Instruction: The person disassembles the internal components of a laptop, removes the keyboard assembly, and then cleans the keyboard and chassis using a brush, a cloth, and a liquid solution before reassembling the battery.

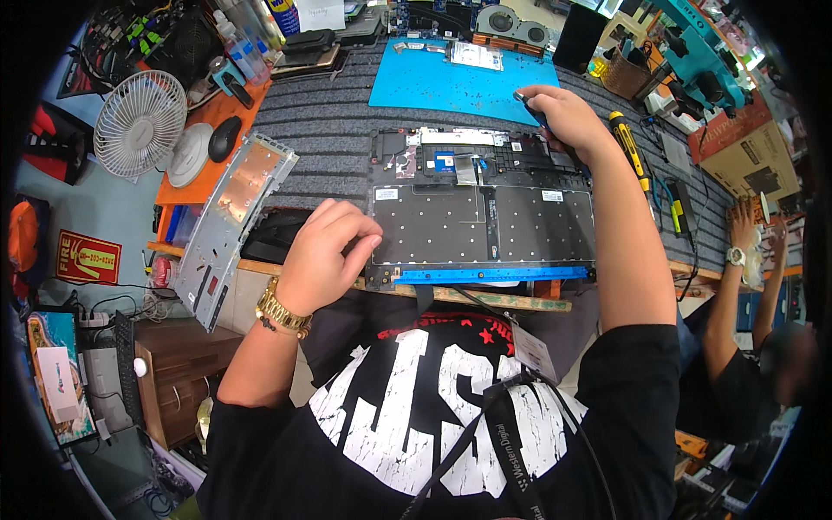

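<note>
My left hand (334, 243) is curled, thumb and index fingertip together at the left edge of an opened laptop keyboard housing (425, 225); what they grip is unclear. The housing has a dark backing plate, flat cables, a blue touchpad board and a blue strip along its near edge. My right hand (563, 121) is closed around a slim dark tool (543, 120) above the housing's upper right corner; the tool is partly hidden by my fingers. A yellow screwdriver (624, 143) lies just right of that hand. A detached silver metal panel (225, 225) lies tilted at the left.
A blue mat (416, 82) with small parts lies at the back, near a fan-and-heatsink module (511, 30). A white fan (139, 121) and black mouse (224, 139) stand left. A microscope (711, 61), cardboard box (745, 165) and another person's hands (741, 221) are at the right.
</note>
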`<state>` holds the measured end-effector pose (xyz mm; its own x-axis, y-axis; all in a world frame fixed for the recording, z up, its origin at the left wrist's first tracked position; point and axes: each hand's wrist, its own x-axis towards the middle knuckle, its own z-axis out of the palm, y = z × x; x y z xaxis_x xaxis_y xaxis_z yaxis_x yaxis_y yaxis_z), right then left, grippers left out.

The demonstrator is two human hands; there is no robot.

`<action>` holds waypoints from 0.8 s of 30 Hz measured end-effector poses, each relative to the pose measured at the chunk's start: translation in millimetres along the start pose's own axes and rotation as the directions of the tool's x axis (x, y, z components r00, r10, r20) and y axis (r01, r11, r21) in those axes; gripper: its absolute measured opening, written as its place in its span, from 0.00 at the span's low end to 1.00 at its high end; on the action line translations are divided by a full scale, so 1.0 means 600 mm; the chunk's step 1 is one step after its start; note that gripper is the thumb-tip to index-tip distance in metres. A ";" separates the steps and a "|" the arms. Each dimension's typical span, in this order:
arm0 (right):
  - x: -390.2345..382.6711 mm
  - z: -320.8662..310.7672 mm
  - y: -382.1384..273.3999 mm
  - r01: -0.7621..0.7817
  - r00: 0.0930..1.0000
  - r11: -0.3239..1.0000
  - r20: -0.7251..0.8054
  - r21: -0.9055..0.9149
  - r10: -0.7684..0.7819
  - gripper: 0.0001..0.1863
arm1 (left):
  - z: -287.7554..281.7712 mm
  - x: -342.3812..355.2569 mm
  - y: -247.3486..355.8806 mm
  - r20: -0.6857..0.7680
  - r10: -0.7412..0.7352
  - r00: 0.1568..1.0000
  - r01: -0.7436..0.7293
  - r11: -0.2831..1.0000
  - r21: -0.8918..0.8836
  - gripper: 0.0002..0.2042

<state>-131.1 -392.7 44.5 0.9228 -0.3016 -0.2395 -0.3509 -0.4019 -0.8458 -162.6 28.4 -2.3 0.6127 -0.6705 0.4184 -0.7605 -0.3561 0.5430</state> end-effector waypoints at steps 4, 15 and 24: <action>0.010 -0.003 -0.001 -0.068 0.998 0.989 -0.004 0.131 0.070 0.19 | -0.006 -0.017 -0.007 -0.028 -0.028 0.999 0.027 0.999 -0.024 0.03; 0.074 -0.002 0.027 -0.024 0.995 0.988 -0.102 -0.155 0.008 0.12 | -0.007 -0.014 -0.012 -0.054 -0.063 0.997 0.061 0.997 -0.042 0.03; 0.096 -0.003 0.024 -0.015 0.974 0.954 -0.220 -0.298 -0.053 0.14 | -0.007 -0.017 -0.015 -0.090 -0.078 0.993 0.076 0.997 -0.029 0.03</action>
<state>-83.5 -417.0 19.4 0.8827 -0.4624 -0.0840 -0.3965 -0.6365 -0.6616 -161.1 41.0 -8.2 0.6870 -0.5797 0.4382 -0.7054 -0.3872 0.5938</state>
